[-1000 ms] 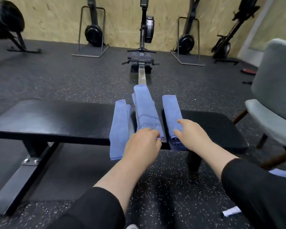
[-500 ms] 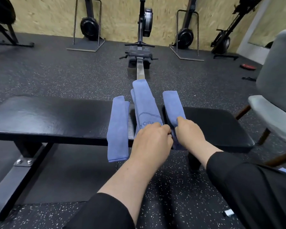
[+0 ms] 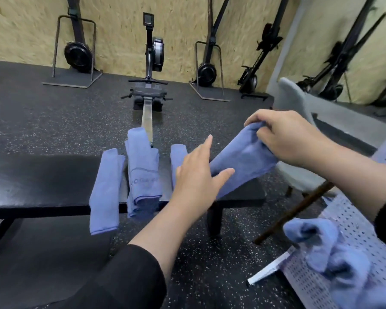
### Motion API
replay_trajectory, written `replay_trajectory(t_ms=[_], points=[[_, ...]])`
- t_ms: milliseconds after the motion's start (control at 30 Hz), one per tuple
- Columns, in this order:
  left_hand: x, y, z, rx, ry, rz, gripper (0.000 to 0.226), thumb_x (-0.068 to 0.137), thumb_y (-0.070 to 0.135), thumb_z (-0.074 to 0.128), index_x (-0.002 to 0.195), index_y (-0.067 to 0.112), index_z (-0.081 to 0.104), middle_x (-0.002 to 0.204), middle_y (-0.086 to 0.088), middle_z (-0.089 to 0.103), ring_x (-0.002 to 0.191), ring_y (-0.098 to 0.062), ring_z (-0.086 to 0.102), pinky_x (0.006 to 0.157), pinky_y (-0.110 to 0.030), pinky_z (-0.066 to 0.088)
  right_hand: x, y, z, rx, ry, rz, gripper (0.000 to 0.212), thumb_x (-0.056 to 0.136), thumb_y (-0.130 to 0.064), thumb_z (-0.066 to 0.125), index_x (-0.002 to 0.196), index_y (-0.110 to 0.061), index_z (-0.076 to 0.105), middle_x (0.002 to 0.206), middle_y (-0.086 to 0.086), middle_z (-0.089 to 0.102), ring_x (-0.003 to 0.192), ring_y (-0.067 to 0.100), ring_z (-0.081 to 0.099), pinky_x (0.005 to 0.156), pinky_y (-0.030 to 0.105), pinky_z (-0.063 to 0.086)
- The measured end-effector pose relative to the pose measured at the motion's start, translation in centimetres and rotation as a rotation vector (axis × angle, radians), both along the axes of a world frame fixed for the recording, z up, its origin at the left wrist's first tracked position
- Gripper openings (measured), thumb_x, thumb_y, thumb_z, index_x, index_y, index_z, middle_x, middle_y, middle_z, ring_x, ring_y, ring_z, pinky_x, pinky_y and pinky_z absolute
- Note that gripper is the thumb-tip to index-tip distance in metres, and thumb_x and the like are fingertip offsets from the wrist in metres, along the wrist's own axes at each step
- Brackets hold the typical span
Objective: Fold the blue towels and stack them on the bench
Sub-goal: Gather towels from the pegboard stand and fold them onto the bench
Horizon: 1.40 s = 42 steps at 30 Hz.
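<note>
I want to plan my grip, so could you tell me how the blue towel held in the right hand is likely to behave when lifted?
The towel is probably floppy: it sags in a slack band from the right hand. It seems light, since the fingers alone pinch it up. It probably won't slip, as its surface looks soft and napped.

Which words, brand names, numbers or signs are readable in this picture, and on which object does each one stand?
"YOGA": dark letters on the middle folded towel on the bench; more letters follow, but they are too blurred to read.
Rowing machine monitor: the screen is dark, nothing readable.
The other folded towels, the towel held by the right hand, and the crumpled towel at lower right show no readable text.
</note>
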<state>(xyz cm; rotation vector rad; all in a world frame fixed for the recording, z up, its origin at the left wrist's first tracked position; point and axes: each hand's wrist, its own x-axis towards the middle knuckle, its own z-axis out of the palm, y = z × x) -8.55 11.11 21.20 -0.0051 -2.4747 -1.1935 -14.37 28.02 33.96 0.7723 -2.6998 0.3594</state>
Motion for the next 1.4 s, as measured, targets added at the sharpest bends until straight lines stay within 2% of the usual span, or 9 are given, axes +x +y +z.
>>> replay_trajectory(t_ms=[100,167,367,533,633,800,1100,1233,1400], points=[[0.9,4.9,0.7,0.105,-0.064,-0.227,0.021,0.094,0.042,0.066,0.099,0.022,0.061,0.087,0.011,0.063,0.078,0.002,0.054,0.07,-0.017,0.042,5.1,5.6,1.3,-0.002,-0.047,-0.013,0.037,0.091,-0.005,0.045,0.107,-0.034,0.062,0.079,-0.009,0.066,0.067,0.003,0.054,0.062,0.025,0.041],[1.9,7.8,0.8,0.098,-0.076,-0.308,0.029,0.097,0.036,0.063,0.085,0.01,0.056,0.074,0.004,0.056,0.062,-0.003,0.043,0.055,-0.019,0.034,7.9,9.4,1.5,0.017,-0.111,-0.044,0.039,0.091,-0.007,0.044,0.102,-0.043,0.055,0.069,-0.009,0.061,0.058,0.007,0.053,0.061,0.036,0.047],[5.2,16.0,2.8,-0.118,-0.045,-0.468,0.029,0.098,0.036,0.06,0.082,0.011,0.055,0.074,-0.004,0.059,0.066,-0.013,0.045,0.062,-0.033,0.036,14.4,20.3,0.8,0.019,-0.265,-0.135,0.023,0.089,-0.011,0.056,0.087,-0.034,0.06,0.078,-0.019,0.061,0.074,-0.003,0.059,0.065,0.015,0.041],[7.4,23.1,5.3,-0.449,0.008,-0.593,0.023,0.092,0.032,0.06,0.076,0.02,0.048,0.067,0.003,0.05,0.074,-0.024,0.05,0.063,-0.038,0.037,18.1,25.5,-4.7,-0.15,-0.357,-0.314,0.046,0.083,-0.04,0.078,0.116,-0.033,0.047,0.1,-0.009,0.061,0.088,0.016,0.06,0.081,0.038,0.049],[8.1,26.4,5.9,-0.626,0.088,-0.641,0.034,0.091,0.038,0.06,0.07,0.026,0.037,0.067,0.005,0.042,0.076,-0.025,0.05,0.062,-0.037,0.038,19.4,27.7,-8.2,-0.203,-0.227,-0.448,0.021,0.083,-0.029,0.068,0.095,-0.028,0.051,0.09,-0.007,0.057,0.087,0.023,0.059,0.074,0.042,0.047],[8.3,29.4,4.9,-0.808,0.137,-0.632,0.033,0.094,0.059,0.054,0.089,0.028,0.045,0.084,0.006,0.042,0.075,-0.017,0.045,0.064,-0.036,0.042,22.2,30.2,-10.6,-0.34,-0.148,-0.596,0.022,0.088,-0.028,0.066,0.084,-0.022,0.045,0.082,-0.006,0.049,0.078,0.023,0.051,0.069,0.042,0.042],[8.7,33.5,1.1,-0.281,-0.189,-0.644,0.012,0.095,0.02,0.048,0.085,0.026,0.047,0.074,-0.002,0.054,0.062,-0.02,0.047,0.057,-0.033,0.04,24.5,35.8,-7.4,-0.415,0.014,-0.715,0.033,0.085,-0.014,0.064,0.112,-0.033,0.066,0.096,-0.008,0.074,0.088,0.021,0.064,0.077,0.038,0.052],[8.9,37.3,0.5,-0.04,-0.228,-0.522,0.027,0.101,0.025,0.046,0.075,0.023,0.04,0.068,0.001,0.045,0.057,-0.017,0.039,0.052,-0.031,0.03,22.6,37.9,-5.1,-0.407,0.126,-0.733,0.036,0.086,-0.012,0.061,0.115,-0.031,0.068,0.106,-0.001,0.075,0.098,0.027,0.065,0.08,0.036,0.049],[7.4,41.4,0.9,0.144,-0.189,-0.324,0.027,0.103,0.035,0.043,0.095,0.013,0.055,0.075,-0.002,0.058,0.069,-0.023,0.055,0.061,-0.035,0.041,19.4,39.3,-3.3,-0.355,0.197,-0.743,0.036,0.09,-0.012,0.056,0.119,-0.029,0.069,0.107,0.0,0.074,0.102,0.027,0.064,0.084,0.039,0.05]])
